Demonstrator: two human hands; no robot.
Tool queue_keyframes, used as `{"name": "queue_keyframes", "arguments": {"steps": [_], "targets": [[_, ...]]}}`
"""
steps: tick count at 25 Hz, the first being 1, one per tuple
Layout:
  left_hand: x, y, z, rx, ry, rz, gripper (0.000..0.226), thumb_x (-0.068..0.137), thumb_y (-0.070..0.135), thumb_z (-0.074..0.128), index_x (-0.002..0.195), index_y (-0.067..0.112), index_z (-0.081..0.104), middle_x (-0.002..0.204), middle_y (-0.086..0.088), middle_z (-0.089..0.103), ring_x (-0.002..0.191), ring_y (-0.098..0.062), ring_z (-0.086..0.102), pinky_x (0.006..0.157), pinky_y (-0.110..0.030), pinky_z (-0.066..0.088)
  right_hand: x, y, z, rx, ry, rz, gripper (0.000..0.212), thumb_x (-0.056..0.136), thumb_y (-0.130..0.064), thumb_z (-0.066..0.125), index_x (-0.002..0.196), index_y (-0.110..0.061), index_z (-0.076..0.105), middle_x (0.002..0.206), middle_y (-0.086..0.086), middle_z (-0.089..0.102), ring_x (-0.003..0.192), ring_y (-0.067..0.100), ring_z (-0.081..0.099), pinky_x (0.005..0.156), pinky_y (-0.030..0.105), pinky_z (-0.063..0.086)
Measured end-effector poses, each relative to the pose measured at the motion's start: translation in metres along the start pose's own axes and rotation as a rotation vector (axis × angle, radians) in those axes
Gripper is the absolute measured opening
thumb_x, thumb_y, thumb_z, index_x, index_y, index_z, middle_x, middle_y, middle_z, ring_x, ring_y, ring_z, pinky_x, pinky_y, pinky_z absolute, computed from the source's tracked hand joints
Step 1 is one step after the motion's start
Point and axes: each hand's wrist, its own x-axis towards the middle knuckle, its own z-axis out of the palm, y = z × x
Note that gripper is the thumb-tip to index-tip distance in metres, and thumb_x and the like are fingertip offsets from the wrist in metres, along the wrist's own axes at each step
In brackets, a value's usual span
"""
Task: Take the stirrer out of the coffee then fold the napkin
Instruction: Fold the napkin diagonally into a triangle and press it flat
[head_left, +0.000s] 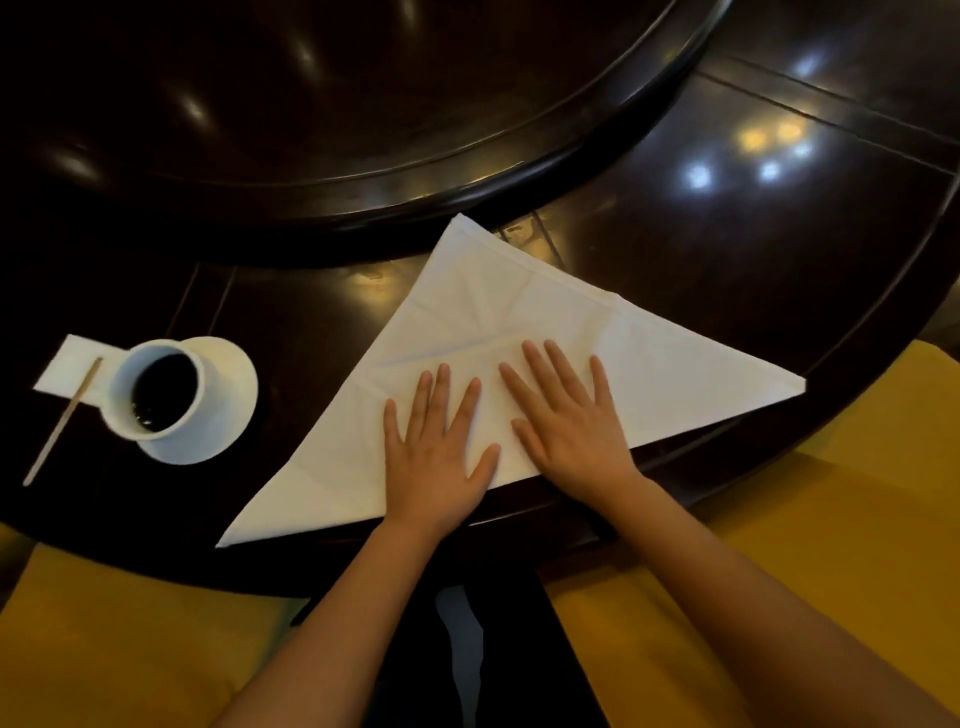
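White napkin (519, 332) folded triangular; stirrer (63, 421) beside coffee (163, 392)

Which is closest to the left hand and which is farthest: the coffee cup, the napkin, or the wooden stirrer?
From the left hand, in the head view:
1. Napkin: right under the palm, touching it.
2. Coffee cup: off to the left, on its saucer.
3. Stirrer: farthest left, lying beyond the cup.

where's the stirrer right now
In the head view the stirrer lies out of the coffee on the dark table at far left, just left of the cup, its upper end resting on a small white paper napkin.
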Motion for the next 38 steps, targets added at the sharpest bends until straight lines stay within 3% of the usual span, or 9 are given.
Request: {"name": "queue_keyframes", "arguments": {"steps": [9,17,20,25,29,38], "targets": [[-0.063,-0.077,-0.002,-0.058,-0.005,-0.208,0.065,0.091,0.054,0.022,0.149,0.028,0.008,0.158,-0.006,0.004,0.145,-0.023,0.001,0.114,-0.046,0.004,0.001,-0.003,0.006,-0.016,-0.031,0.02,0.06,0.092,-0.05,0.017,0.148,-0.031,0.007,0.157,0.004,0.005,0.143,0.02,-0.003,0.112,0.05,-0.001],[-0.115,-0.126,-0.001,-0.093,-0.012,-0.263,0.06,0.095,0.051,0.009,0.149,0.025,0.004,0.157,-0.003,0.004,0.144,-0.017,-0.003,0.116,-0.043,0.01,-0.007,-0.009,0.006,-0.015,-0.073,0.018,0.066,0.09,-0.058,0.016,0.147,-0.03,-0.002,0.157,0.003,-0.002,0.143,0.021,-0.008,0.113,0.052,-0.004],[-0.099,-0.107,-0.013,-0.158,0.079,-0.38,0.061,0.095,0.046,0.016,0.149,0.019,0.012,0.156,-0.008,0.01,0.144,-0.02,0.003,0.115,-0.048,0.009,-0.015,-0.02,0.001,0.0,-0.093,0.05,0.069,0.088,-0.059,0.017,0.147,-0.03,-0.004,0.157,0.003,-0.007,0.143,0.022,-0.01,0.112,0.052,-0.008],[-0.022,-0.022,-0.016,-0.104,0.107,-0.163,0.065,0.091,0.045,0.026,0.148,0.017,0.012,0.156,-0.011,0.013,0.143,-0.024,0.01,0.113,-0.049,0.005,0.032,-0.031,0.004,-0.047,-0.059,-0.107,0.06,0.093,-0.05,0.018,0.147,-0.028,0.005,0.157,0.005,0.002,0.143,0.024,-0.005,0.112,0.051,-0.008],[-0.005,-0.006,0.006,-0.018,0.038,-0.169,0.067,0.089,0.05,0.024,0.148,0.021,0.013,0.156,-0.01,0.016,0.143,-0.026,0.01,0.112,-0.051,0.007,0.09,-0.018,0.004,-0.038,-0.091,-0.178,0.059,0.093,-0.051,0.011,0.147,-0.028,0.007,0.158,0.003,0.004,0.143,0.023,-0.004,0.113,0.053,-0.004],[-0.005,-0.005,0.003,-0.01,0.014,-0.178,0.074,0.084,0.058,0.024,0.149,0.024,0.011,0.157,-0.009,0.013,0.144,-0.028,0.01,0.112,-0.053,0.009,0.146,0.015,-0.008,-0.035,-0.059,0.066,0.065,0.094,-0.057,0.017,0.147,-0.026,-0.001,0.158,0.001,-0.003,0.143,0.021,-0.007,0.109,0.049,-0.013]]}}
